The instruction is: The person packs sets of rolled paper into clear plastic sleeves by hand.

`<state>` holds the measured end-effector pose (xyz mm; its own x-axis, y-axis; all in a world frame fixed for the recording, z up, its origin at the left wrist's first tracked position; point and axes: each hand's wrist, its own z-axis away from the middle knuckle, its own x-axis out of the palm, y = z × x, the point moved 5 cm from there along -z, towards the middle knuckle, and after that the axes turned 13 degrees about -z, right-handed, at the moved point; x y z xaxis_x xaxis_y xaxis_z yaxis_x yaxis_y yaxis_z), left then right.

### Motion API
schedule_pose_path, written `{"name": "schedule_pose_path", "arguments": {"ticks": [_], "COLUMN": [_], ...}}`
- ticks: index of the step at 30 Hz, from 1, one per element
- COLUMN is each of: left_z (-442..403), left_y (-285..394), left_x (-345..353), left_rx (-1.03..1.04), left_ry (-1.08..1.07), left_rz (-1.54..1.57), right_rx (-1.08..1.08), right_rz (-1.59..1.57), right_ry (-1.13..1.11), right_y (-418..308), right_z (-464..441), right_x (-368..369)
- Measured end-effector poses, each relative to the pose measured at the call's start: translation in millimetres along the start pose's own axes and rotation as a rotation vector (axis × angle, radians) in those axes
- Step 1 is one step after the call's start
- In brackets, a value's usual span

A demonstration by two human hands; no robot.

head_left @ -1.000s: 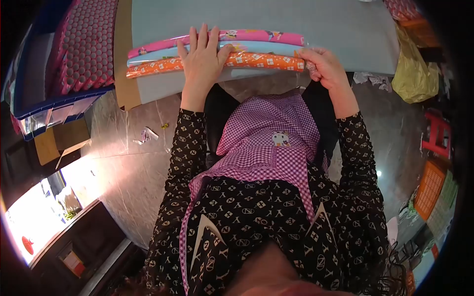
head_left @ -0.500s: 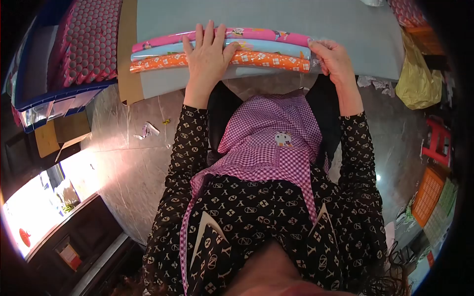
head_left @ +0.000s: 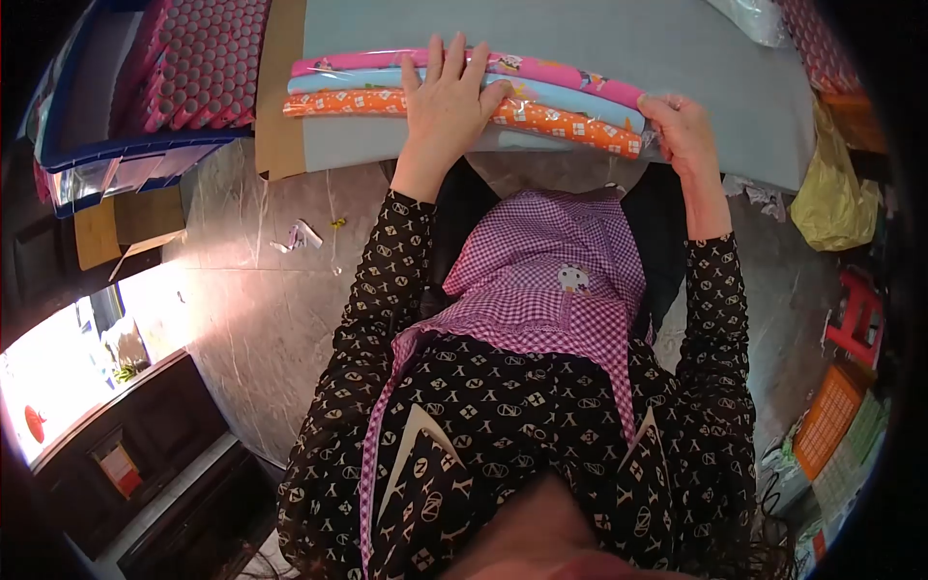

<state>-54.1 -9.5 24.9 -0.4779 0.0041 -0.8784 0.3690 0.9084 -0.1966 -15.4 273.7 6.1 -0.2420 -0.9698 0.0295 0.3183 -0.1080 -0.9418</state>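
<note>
Three rolls of wrapping paper lie side by side on the grey tabletop (head_left: 551, 29): a pink roll (head_left: 570, 77), a light blue roll (head_left: 561, 100) and an orange patterned roll (head_left: 570, 126). A shiny clear plastic wrapper (head_left: 650, 141) encloses them. Across their middle rests my left hand (head_left: 447, 106), palm down with fingers spread, holding nothing. At the right-hand ends, my right hand (head_left: 681, 130) pinches the wrapper's end; its fingertips are partly hidden.
On the left stands a blue-rimmed crate (head_left: 145, 150) with many pink rolls (head_left: 198, 72) stacked end-on. A yellow plastic bag (head_left: 836, 208) hangs at the table's right edge, and a red stool (head_left: 858, 314) is below it. Scraps (head_left: 298, 235) lie on the floor.
The whole view has shifted, so the table and rolls sit further right. The rolls now slant down more toward the right. Both hands keep their places on the bundle.
</note>
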Motion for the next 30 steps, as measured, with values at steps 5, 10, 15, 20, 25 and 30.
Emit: {"name": "schedule_pose_path", "arguments": {"ticks": [5, 10, 15, 20, 25, 30], "left_z": [-1, -1, 0, 0, -1, 0], "left_y": [2, 1, 0, 0, 2, 0], "left_x": [0, -1, -1, -2, -6, -3], "left_rx": [0.002, -0.002, 0.003, 0.008, -0.007, -0.003], "left_ry": [-0.054, -0.011, 0.033, 0.058, 0.024, 0.065], "left_rz": [-0.016, 0.002, 0.026, 0.008, 0.007, -0.007], "right_rx": [-0.018, -0.042, 0.006, 0.025, 0.016, 0.025], "right_rz": [-0.026, -0.052, 0.048, 0.016, -0.058, -0.111], "right_ry": [-0.003, 0.016, -0.006, -0.048, -0.036, -0.031], "right_y": [3, 1, 12, 14, 19, 23], "right_z": [-2, 8, 23, 26, 23, 19], "right_x": [-1, 1, -11, -5, -2, -2]}}
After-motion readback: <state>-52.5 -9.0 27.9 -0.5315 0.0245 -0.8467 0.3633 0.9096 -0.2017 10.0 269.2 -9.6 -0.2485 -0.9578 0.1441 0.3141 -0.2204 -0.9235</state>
